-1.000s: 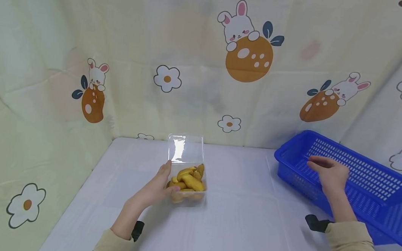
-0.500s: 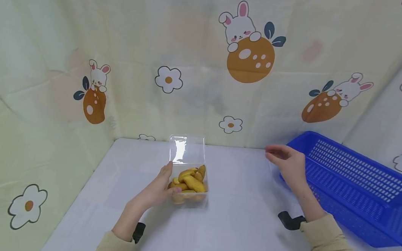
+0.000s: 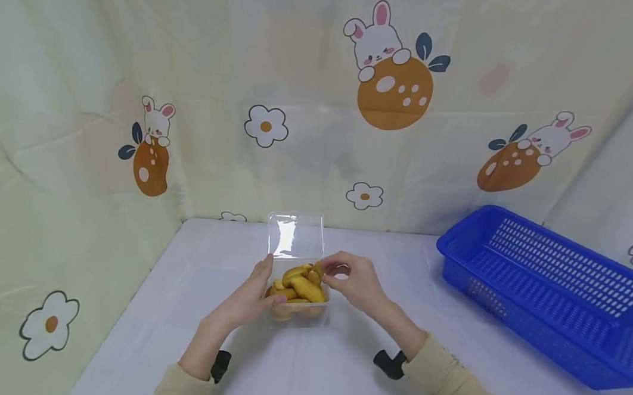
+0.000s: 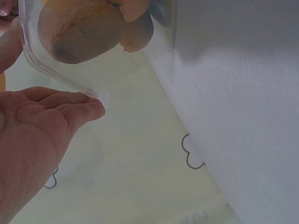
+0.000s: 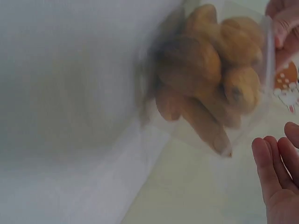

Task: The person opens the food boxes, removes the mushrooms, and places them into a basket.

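A clear plastic clamshell box (image 3: 300, 310) stands on the table, heaped with small yellow bananas (image 3: 306, 287). Behind them its transparent lid (image 3: 295, 238) is raised. My left hand (image 3: 244, 292) touches the box's left side, fingers straight toward the back corner and thumb over the front rim. From the right, my right hand (image 3: 357, 283) reaches to the heap, fingertips right at the bananas by the right rim. The right wrist view shows a gap between thumb and fingers of the right hand (image 5: 280, 172), with no banana between them. In the left wrist view, straight fingers (image 4: 77, 109) meet the rim.
A long blue perforated basket (image 3: 537, 292) stands at the table's right side. White cloth covers the table (image 3: 399, 255). A patterned curtain (image 3: 312, 72) with rabbits and flowers hangs close behind it. Black camera mounts (image 3: 389, 365) project beside both wrists.
My right hand has swung left from over the blue basket, across the table, to the box of bananas. My left hand has stayed at the box.
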